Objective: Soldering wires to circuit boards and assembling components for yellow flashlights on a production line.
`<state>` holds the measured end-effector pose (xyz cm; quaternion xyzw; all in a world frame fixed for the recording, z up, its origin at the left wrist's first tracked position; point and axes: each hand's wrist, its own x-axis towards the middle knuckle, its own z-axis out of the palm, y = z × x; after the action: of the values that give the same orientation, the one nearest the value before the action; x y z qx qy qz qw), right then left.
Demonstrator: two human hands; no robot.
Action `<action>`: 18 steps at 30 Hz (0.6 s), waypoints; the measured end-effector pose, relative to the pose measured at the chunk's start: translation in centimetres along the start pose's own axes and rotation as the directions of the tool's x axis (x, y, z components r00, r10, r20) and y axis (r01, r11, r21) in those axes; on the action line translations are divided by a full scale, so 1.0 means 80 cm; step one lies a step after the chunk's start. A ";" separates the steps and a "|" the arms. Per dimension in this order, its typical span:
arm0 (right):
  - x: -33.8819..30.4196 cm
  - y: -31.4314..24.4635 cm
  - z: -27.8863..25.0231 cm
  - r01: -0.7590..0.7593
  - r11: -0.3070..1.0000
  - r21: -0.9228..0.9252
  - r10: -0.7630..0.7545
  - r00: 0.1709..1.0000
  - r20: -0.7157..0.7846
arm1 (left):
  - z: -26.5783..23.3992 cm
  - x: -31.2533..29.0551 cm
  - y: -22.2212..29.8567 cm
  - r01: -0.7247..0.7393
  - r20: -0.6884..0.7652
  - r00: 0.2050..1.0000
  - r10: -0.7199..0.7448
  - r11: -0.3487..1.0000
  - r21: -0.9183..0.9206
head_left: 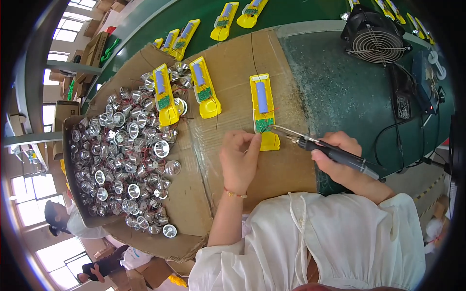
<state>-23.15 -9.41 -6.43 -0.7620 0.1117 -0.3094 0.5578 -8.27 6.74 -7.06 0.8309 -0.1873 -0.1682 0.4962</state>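
Note:
In front of me a yellow plastic housing (270, 142) lies on the cardboard, with a blue cylindrical battery (262, 97) and a small green circuit board (264, 124) inside it. My right hand (337, 153) is closed around a black soldering iron (335, 154), whose bent metal tip touches or nearly touches the board. At the board's lower left edge my left hand (241, 157) pinches with thumb and forefinger; what lies between them is too small to make out. A thin dark wire runs up from the housing's top end.
To the left, a cardboard tray (191, 230) holds many silver reflector cups (133, 130). Two more yellow housings (206, 89) rest at its edge, others farther back. At right stand a black fan (378, 46) and a blue-grey soldering station (423, 87) with cables. Two people are at far left.

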 end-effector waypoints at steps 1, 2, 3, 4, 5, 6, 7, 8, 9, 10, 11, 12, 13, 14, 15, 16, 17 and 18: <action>0.002 0.000 0.004 -0.004 1.000 0.000 0.004 1.000 0.002 | 0.001 0.001 -0.009 -0.070 -0.036 0.997 0.071 0.997 0.013; 0.004 -0.001 0.007 -0.085 0.996 0.011 0.085 0.996 0.035 | 0.002 0.003 -0.014 -0.140 -0.071 0.987 0.142 0.990 0.029; 0.005 -0.001 0.009 -0.166 0.986 0.020 0.164 0.984 0.070 | 0.003 0.003 -0.014 -0.135 -0.070 0.988 0.137 0.990 0.030; 0.005 -0.001 0.009 -0.173 0.985 0.018 0.172 0.983 0.069 | 0.003 0.002 -0.009 -0.087 -0.043 0.995 0.088 0.996 0.020; 0.005 0.000 0.010 -0.219 0.975 0.021 0.218 0.974 0.060 | 0.003 0.001 -0.007 -0.039 -0.015 0.999 0.039 0.999 0.011; 0.005 0.000 0.011 -0.264 0.964 0.024 0.263 0.964 0.050 | 0.004 0.002 -0.008 -0.034 -0.010 0.999 0.034 0.999 0.011; 0.005 0.001 0.012 -0.268 0.963 0.024 0.267 0.962 0.054 | 0.004 0.003 -0.009 -0.031 -0.021 0.999 0.031 0.999 0.016; 0.005 0.001 0.013 -0.267 0.963 0.016 0.266 0.963 0.052 | 0.004 0.004 -0.010 -0.029 -0.031 0.999 0.030 0.999 0.020; 0.005 0.002 0.013 -0.266 0.964 0.007 0.265 0.963 0.051 | 0.004 0.003 -0.010 -0.024 -0.031 0.999 0.025 0.999 0.021; 0.005 0.003 0.015 -0.269 0.963 0.008 0.268 0.962 0.053 | 0.004 0.003 -0.010 -0.019 -0.029 0.999 0.019 1.000 0.019; 0.005 0.003 0.016 -0.299 0.954 0.031 0.297 0.953 0.056 | 0.004 0.004 -0.010 -0.014 -0.028 1.000 0.014 1.000 0.018; 0.005 0.004 0.017 -0.328 0.943 0.055 0.325 0.944 0.059 | 0.004 0.004 -0.009 -0.011 -0.028 1.000 0.012 1.000 0.019; 0.006 0.005 0.019 -0.330 0.942 0.056 0.326 0.943 0.061 | 0.005 0.004 -0.009 -0.007 -0.035 0.999 0.007 1.000 0.019; 0.006 0.005 0.019 -0.355 0.932 0.073 0.351 0.935 0.052 | 0.005 0.004 -0.008 -0.002 -0.042 0.999 0.003 1.000 0.020; 0.007 0.004 0.020 -0.379 0.921 0.090 0.376 0.925 0.043 | 0.006 0.004 -0.008 0.000 -0.043 0.999 0.001 1.000 0.022; 0.009 0.002 0.022 -0.379 0.921 0.091 0.376 0.925 0.043 | 0.006 0.004 -0.007 0.000 -0.045 0.999 0.000 1.000 0.013; 0.011 -0.002 0.025 -0.397 0.903 0.166 0.399 0.917 0.017 | 0.006 0.005 -0.007 0.000 -0.046 0.999 0.000 1.000 0.005; 0.013 -0.004 0.027 -0.410 0.880 0.240 0.424 0.906 -0.007 | 0.006 0.005 -0.007 -0.001 -0.045 0.999 0.001 1.000 0.005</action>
<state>-21.14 -8.14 -6.21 -0.6400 0.2524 -0.2157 0.6930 -8.07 6.42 -7.79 0.8357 -0.1770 -0.1487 0.4982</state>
